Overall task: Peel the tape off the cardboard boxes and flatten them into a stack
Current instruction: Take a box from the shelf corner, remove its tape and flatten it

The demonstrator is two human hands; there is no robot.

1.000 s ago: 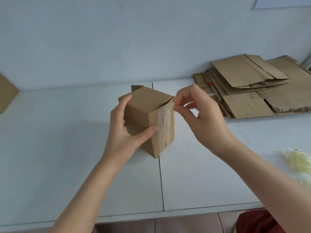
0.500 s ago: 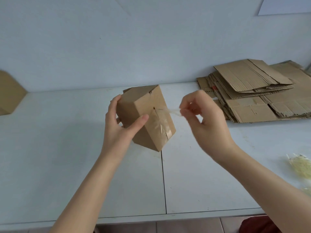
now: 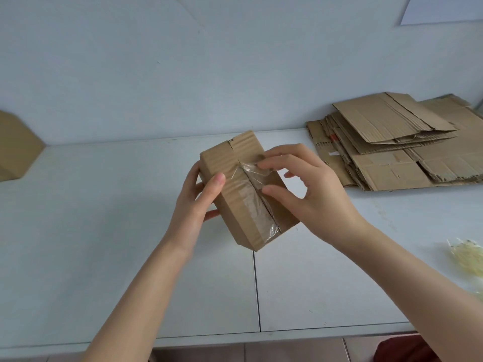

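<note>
A small brown cardboard box (image 3: 230, 163) is held tilted above the white table (image 3: 104, 231), its taped seam facing me. My left hand (image 3: 196, 202) grips its left side, thumb lying on the top face. Clear tape (image 3: 252, 202) runs along the seam; its upper end is lifted and crinkled. My right hand (image 3: 313, 189) sits over the box's right side, and its fingertips and thumb pinch that loose tape end.
A stack of flattened cardboard (image 3: 392, 147) lies at the back right against the wall. A crumpled wad of peeled tape (image 3: 467, 257) sits near the right edge. Another cardboard box (image 3: 15, 147) stands at the far left. The table's front edge is close to me.
The box has been turned so its taped face points up at me. My right hand moved back in from pulling the tape sideways and now grips it close to the seam.
</note>
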